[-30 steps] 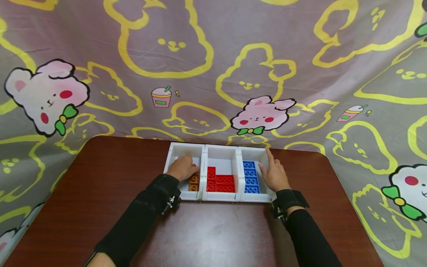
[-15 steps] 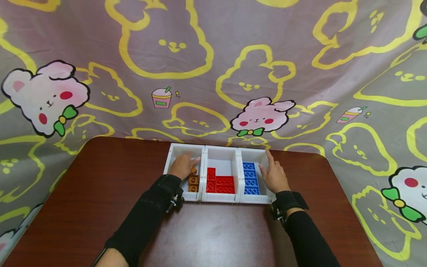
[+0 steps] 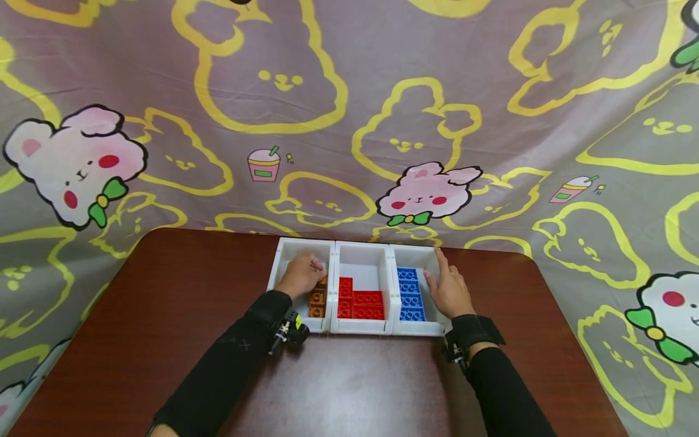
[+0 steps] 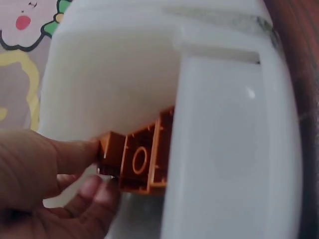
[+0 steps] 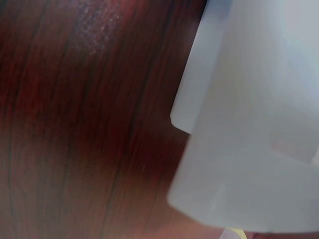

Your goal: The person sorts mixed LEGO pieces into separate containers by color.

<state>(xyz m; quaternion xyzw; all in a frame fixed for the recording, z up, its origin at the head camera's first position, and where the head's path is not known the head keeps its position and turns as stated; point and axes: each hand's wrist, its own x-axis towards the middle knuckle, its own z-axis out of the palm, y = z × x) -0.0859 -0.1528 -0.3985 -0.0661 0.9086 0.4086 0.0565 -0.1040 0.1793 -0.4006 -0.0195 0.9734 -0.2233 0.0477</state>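
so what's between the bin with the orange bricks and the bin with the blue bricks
The middle white plastic bin holding flat red studded bricks sits between them, its walls touching both neighbours, as the head view shows.

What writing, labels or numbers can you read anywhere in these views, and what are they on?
Left sleeve: faint grey marks are printed on the black fabric, too small and blurred to read.
Orange brick pinched in the left hand: no lettering legible.
Red bricks and blue bricks: stud markings too small to read.
White bins: no label visible.
Backdrop cloth: only cartoon rabbits and drink cups, no words.
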